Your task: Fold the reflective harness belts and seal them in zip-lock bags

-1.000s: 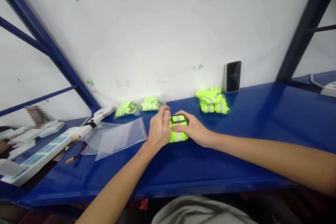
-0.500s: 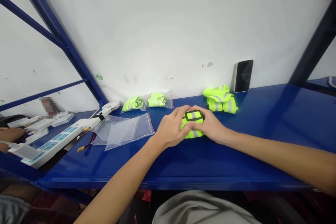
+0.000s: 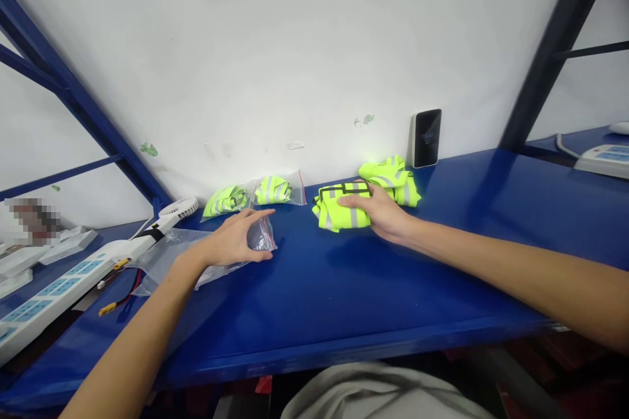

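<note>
My right hand [image 3: 383, 213] rests on a folded neon-yellow reflective vest [image 3: 339, 209] with grey stripes and a black strap, its fingers closed round the vest's right edge on the blue shelf [image 3: 344, 294]. My left hand [image 3: 236, 242] reaches left with its fingers spread over the corner of a clear zip bag [image 3: 216, 255] with a red seal line. It touches the bag without gripping it.
A loose yellow vest [image 3: 393, 180] lies behind my right hand. Two bagged vests [image 3: 255, 193] sit by the white wall. A dark device [image 3: 426, 137] leans on the wall. A white handheld fan [image 3: 167, 216], power strips [image 3: 44, 294] and wires lie at left. Blue shelf posts rise on both sides.
My left hand has let go of the folded vest and moved left onto the clear bag. My right hand has stayed on the vest, which has loosened and spread out.
</note>
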Motion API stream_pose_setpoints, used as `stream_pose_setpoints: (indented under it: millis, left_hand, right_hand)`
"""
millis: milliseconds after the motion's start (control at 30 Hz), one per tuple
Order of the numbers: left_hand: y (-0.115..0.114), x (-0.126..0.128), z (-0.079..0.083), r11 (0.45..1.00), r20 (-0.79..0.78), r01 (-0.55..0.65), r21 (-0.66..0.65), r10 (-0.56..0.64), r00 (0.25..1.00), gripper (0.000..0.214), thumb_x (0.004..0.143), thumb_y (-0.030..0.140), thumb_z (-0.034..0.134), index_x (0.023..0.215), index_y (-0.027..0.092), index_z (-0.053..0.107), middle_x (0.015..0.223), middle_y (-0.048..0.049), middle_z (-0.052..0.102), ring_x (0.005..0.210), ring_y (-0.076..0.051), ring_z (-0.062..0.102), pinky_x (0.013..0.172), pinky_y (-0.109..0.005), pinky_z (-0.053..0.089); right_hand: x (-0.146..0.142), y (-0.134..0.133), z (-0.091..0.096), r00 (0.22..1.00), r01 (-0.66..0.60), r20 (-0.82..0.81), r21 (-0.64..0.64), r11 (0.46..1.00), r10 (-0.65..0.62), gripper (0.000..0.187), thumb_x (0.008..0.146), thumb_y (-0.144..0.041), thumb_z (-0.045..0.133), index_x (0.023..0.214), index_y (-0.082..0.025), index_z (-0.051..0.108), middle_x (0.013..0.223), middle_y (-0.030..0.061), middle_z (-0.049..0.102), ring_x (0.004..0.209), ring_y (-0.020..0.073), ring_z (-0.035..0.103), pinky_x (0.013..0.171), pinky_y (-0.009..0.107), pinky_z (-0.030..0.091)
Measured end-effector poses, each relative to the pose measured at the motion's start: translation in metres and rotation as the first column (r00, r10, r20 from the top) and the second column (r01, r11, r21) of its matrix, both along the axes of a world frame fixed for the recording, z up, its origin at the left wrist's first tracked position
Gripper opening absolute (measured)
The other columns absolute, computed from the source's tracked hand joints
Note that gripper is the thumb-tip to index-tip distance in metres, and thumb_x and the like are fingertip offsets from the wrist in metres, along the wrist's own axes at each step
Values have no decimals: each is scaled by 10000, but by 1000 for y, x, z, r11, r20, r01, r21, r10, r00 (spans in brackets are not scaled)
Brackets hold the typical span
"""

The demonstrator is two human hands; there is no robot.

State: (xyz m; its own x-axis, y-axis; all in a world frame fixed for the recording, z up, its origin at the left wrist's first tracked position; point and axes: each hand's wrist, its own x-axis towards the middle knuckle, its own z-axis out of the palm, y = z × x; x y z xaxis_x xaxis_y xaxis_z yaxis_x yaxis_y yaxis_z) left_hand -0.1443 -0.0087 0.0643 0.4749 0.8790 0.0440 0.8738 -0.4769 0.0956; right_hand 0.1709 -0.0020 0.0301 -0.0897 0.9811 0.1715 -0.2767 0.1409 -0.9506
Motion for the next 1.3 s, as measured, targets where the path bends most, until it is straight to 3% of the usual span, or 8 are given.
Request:
stream_pose_setpoints:
  millis: [133,233,333,467,600,800,1000,1300]
  left_hand:
    - [7,42,9,950,141,183,252,-223,965,905,699,545,729,1482,313,339,1330,-95,509,1201,-310,533,1025,-455,436]
    - [14,72,15,834,170,349,428,-454,875,882,688,505,760,1455,285,386,1376,-111,487,1250,-301,502,1071,-440,410]
    - [20,91,9,735,163,385,558,-552,818,839,708,465,750,1444,261,401,1381,-137,481,1271,-310,490,1075,-451,407]
    - [23,102,-11,698,106,348,626,-518,849,804,754,504,697,1450,248,384,1406,-167,440,1303,-329,455,1082,-490,378]
    - [19,108,-25,712,54,323,623,-451,891,904,764,588,652,1499,200,298,1396,-198,442,1288,-349,449,1073,-518,360]
    - [9,121,-33,618,-62,402,675,-496,866,721,798,485,638,1441,249,414,1337,-171,470,1289,-326,446,1113,-540,296]
    - [-5,138,-33,557,-127,348,754,-397,909,694,787,456,644,1426,279,442,1341,-180,482,1273,-333,464,1115,-559,269]
    - [-9,153,-41,653,-122,325,684,-338,933,830,722,373,694,1476,282,358,1454,-174,423,1355,-399,387,1109,-569,271]
  right_hand:
    - [-2,-4,5,992,-81,-104,-62,995,75,389,643,-234,833,983,-192,648,1058,88,742,975,262,705,882,407,570]
    - [0,-2,8,977,-110,-192,-75,991,94,380,640,-232,829,975,-175,659,1020,90,749,908,258,719,819,394,590]
    - [2,-1,9,969,-94,-233,-21,995,86,390,620,-202,828,971,-182,659,1013,76,747,900,256,715,809,394,587]
    - [1,-5,7,981,-30,-192,73,997,43,433,617,-208,822,1012,-189,648,1049,65,730,965,250,690,879,405,550]
    - [-5,-12,0,995,15,-95,25,1000,-12,416,624,-244,817,989,-186,628,1017,52,714,955,234,671,861,379,533]
    - [-11,-16,-10,997,26,75,110,994,-35,334,627,-227,757,926,-196,613,864,-10,675,857,194,631,772,305,501]
    - [-13,-19,-5,991,-94,113,265,960,66,352,675,-163,658,1026,-187,641,1020,36,700,968,209,638,861,331,496]
    - [-14,-14,-23,967,-148,243,297,943,75,395,753,-137,574,1134,-227,630,1160,62,675,1080,241,613,937,403,486]
